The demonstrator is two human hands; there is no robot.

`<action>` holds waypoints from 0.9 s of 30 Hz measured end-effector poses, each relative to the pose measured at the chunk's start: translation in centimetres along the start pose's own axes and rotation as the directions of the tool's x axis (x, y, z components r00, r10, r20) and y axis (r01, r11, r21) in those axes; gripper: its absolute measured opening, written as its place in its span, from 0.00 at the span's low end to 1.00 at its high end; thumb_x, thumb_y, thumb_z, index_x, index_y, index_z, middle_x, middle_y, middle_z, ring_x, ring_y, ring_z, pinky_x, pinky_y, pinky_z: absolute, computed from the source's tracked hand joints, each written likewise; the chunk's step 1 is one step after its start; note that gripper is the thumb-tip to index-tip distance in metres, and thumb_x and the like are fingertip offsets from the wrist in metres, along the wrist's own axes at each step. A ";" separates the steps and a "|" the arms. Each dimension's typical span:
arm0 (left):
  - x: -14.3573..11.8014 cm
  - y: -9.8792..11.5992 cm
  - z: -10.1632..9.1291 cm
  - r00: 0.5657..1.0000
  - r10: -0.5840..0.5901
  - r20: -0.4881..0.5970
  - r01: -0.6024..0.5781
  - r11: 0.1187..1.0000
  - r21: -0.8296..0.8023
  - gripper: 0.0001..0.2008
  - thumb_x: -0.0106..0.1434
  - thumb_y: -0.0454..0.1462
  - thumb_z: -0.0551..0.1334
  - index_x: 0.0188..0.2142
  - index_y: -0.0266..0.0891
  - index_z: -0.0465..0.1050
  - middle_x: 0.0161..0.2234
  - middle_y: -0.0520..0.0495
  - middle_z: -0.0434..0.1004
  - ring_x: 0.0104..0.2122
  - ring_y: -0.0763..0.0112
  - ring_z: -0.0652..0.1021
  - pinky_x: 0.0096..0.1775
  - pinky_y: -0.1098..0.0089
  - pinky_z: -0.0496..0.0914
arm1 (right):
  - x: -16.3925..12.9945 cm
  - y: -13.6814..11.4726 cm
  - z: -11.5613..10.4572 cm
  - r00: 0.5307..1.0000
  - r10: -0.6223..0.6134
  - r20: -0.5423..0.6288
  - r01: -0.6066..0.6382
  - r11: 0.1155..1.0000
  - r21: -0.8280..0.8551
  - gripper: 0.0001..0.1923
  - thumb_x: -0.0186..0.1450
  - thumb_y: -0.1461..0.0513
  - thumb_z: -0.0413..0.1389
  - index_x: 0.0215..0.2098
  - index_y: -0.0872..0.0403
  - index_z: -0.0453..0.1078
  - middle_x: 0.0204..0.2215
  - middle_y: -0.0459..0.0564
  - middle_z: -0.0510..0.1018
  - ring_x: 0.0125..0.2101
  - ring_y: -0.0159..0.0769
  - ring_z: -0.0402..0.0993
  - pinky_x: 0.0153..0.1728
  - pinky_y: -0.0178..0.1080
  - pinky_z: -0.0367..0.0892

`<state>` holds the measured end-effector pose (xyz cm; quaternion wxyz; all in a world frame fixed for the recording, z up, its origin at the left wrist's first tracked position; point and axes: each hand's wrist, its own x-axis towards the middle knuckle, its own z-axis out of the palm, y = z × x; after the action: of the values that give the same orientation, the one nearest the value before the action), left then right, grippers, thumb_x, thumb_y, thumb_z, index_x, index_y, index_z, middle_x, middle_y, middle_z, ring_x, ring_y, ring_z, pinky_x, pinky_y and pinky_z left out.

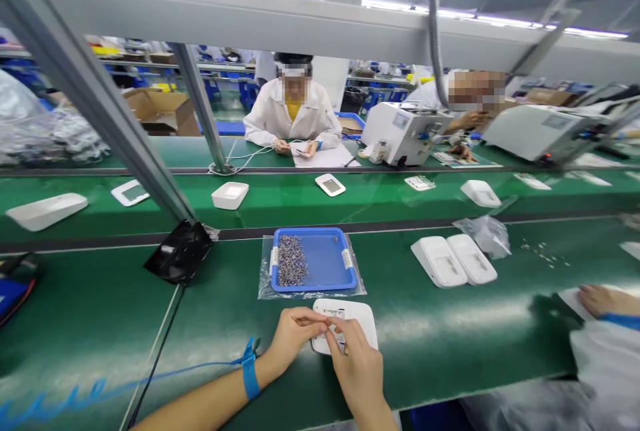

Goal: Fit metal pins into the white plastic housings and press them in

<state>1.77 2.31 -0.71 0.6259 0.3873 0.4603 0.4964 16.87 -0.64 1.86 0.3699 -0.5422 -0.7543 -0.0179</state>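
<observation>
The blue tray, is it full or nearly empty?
Nearly empty. The blue tray holds one heap of small parts at its left side; the rest of its floor shows bare blue.

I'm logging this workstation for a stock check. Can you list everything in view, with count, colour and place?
white casing: one, white, near edge of the table, under both hands
blue tray: one, blue, just beyond the casing, on a clear bag
small parts: a pile, grey, left side of the tray
white shells: two, white, side by side, right of the tray
clear bag: one, crumpled, behind the shells
black fan: one, black, left of the tray
table: one, green mat
wrist strap: one, blue, left wrist
left hand: on the casing, fingertips pinched
right hand: on the casing, meeting the left
</observation>
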 end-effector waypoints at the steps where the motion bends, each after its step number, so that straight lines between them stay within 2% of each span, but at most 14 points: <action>1: 0.1 -0.2 0.1 1.000 0.002 -0.005 -0.002 1.000 0.007 0.25 0.44 0.54 0.78 0.30 0.34 0.83 0.32 0.38 0.85 0.33 0.59 0.84 0.39 0.65 0.79 | 0.1 0.2 0.0 0.999 -0.047 -0.013 0.047 0.999 -0.015 0.13 0.74 0.57 0.50 0.43 0.51 0.76 0.30 0.42 0.80 0.26 0.24 0.77 0.22 0.30 0.62; 4: 0.2 -0.4 0.1 1.000 0.016 -0.005 -0.016 0.999 0.029 0.27 0.44 0.56 0.77 0.30 0.34 0.83 0.32 0.38 0.84 0.33 0.57 0.84 0.40 0.63 0.79 | 0.4 1.0 0.0 0.982 -0.187 -0.030 0.185 0.981 -0.050 0.10 0.72 0.61 0.54 0.46 0.52 0.77 0.27 0.41 0.79 0.23 0.24 0.76 0.24 0.30 0.62; 6: -0.1 -0.3 0.1 0.999 0.043 0.004 -0.043 0.997 0.062 0.28 0.49 0.58 0.74 0.31 0.34 0.83 0.33 0.38 0.84 0.35 0.56 0.84 0.42 0.61 0.79 | 0.5 1.7 -0.4 0.970 -0.245 0.013 0.245 0.968 -0.047 0.10 0.71 0.63 0.55 0.46 0.53 0.78 0.24 0.41 0.77 0.21 0.25 0.74 0.24 0.31 0.62; 8: -0.6 0.1 -0.1 0.995 0.097 0.034 -0.100 0.989 0.107 0.26 0.56 0.57 0.70 0.38 0.35 0.83 0.42 0.37 0.83 0.45 0.55 0.82 0.52 0.58 0.76 | 0.4 2.6 -1.1 0.969 -0.230 0.089 0.230 0.973 0.013 0.10 0.71 0.62 0.55 0.45 0.53 0.78 0.24 0.41 0.77 0.21 0.25 0.73 0.24 0.30 0.62; 10: -1.1 0.5 -0.3 0.967 0.178 0.180 -0.221 0.942 0.253 0.29 0.62 0.54 0.67 0.55 0.38 0.76 0.60 0.36 0.72 0.61 0.52 0.72 0.65 0.54 0.64 | 0.1 3.6 -2.0 0.968 -0.114 0.224 0.089 0.989 0.120 0.12 0.72 0.59 0.53 0.44 0.51 0.79 0.27 0.43 0.79 0.24 0.25 0.75 0.27 0.28 0.65; 11: -1.3 0.7 -0.4 0.935 0.185 0.302 -0.291 0.886 0.359 0.35 0.63 0.53 0.66 0.64 0.39 0.67 0.67 0.36 0.62 0.67 0.50 0.62 0.68 0.52 0.56 | 0.0 4.2 -2.5 0.949 -0.034 0.312 -0.018 0.986 0.163 0.13 0.72 0.57 0.53 0.43 0.50 0.79 0.29 0.44 0.80 0.26 0.26 0.77 0.29 0.27 0.67; 13: -1.2 1.0 -0.3 0.840 0.093 0.534 -0.435 0.704 0.562 0.47 0.63 0.50 0.66 0.73 0.38 0.46 0.73 0.36 0.44 0.72 0.47 0.46 0.70 0.46 0.46 | -0.1 5.1 -3.2 0.869 0.123 0.480 -0.232 0.957 0.175 0.15 0.72 0.53 0.51 0.40 0.50 0.79 0.33 0.47 0.82 0.31 0.30 0.79 0.34 0.29 0.70; 14: -1.1 1.1 -0.3 0.805 0.030 0.592 -0.486 0.605 0.630 0.50 0.62 0.48 0.67 0.73 0.37 0.39 0.73 0.35 0.40 0.72 0.45 0.43 0.70 0.43 0.44 | 0.0 5.3 -3.4 0.823 0.180 0.539 -0.304 0.941 0.150 0.17 0.71 0.52 0.51 0.39 0.50 0.79 0.34 0.48 0.83 0.32 0.32 0.79 0.35 0.31 0.70; 15: -0.9 1.1 -0.1 0.793 -0.010 0.609 -0.510 0.535 0.674 0.52 0.61 0.46 0.68 0.73 0.35 0.37 0.73 0.34 0.39 0.72 0.43 0.43 0.70 0.42 0.44 | 0.1 5.4 -3.4 0.785 0.221 0.578 -0.346 0.931 0.115 0.17 0.71 0.52 0.50 0.37 0.50 0.78 0.32 0.48 0.82 0.31 0.34 0.79 0.34 0.32 0.70; 17: -0.4 1.2 0.1 0.796 -0.010 0.605 -0.531 0.466 0.707 0.55 0.57 0.46 0.70 0.73 0.35 0.38 0.72 0.32 0.42 0.70 0.40 0.49 0.69 0.41 0.47 | 0.8 5.2 -3.2 0.731 0.265 0.629 -0.361 0.932 0.027 0.15 0.69 0.55 0.50 0.34 0.51 0.76 0.29 0.47 0.81 0.29 0.34 0.77 0.31 0.34 0.66; 20: 0.4 1.1 0.5 0.800 0.057 0.597 -0.540 0.501 0.676 0.55 0.51 0.52 0.72 0.71 0.38 0.49 0.66 0.33 0.57 0.62 0.42 0.62 0.64 0.43 0.58 | 2.4 4.5 -2.3 0.680 0.284 0.676 -0.279 0.953 -0.120 0.10 0.65 0.61 0.51 0.31 0.50 0.73 0.26 0.45 0.79 0.25 0.33 0.74 0.26 0.33 0.56; 23: 1.4 0.8 1.1 0.818 0.111 0.564 -0.534 0.507 0.676 0.46 0.49 0.51 0.73 0.63 0.40 0.61 0.53 0.38 0.66 0.51 0.51 0.68 0.57 0.49 0.65 | 3.2 4.0 -0.9 0.697 0.282 0.660 -0.204 0.959 -0.195 0.08 0.62 0.64 0.52 0.29 0.51 0.73 0.23 0.45 0.79 0.23 0.32 0.73 0.25 0.33 0.49; 25: 2.1 0.5 1.5 0.823 0.123 0.555 -0.538 0.481 0.692 0.42 0.48 0.48 0.72 0.60 0.38 0.64 0.49 0.39 0.66 0.49 0.54 0.69 0.55 0.53 0.67 | 2.8 4.0 -0.1 0.727 0.246 0.641 -0.162 0.969 -0.188 0.07 0.62 0.65 0.53 0.28 0.52 0.72 0.22 0.45 0.78 0.23 0.32 0.72 0.25 0.33 0.49; 27: 2.6 0.1 1.7 0.807 0.126 0.576 -0.562 0.464 0.685 0.42 0.49 0.46 0.71 0.61 0.38 0.63 0.49 0.39 0.66 0.49 0.54 0.69 0.55 0.54 0.67 | 1.8 4.1 0.3 0.771 0.210 0.601 -0.126 0.976 -0.179 0.07 0.63 0.65 0.53 0.29 0.52 0.72 0.22 0.44 0.77 0.22 0.31 0.73 0.26 0.33 0.51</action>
<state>3.61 4.87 -0.63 0.3346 0.8258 0.3898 0.2328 19.88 2.63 1.15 0.0680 -0.6060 -0.7792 0.1446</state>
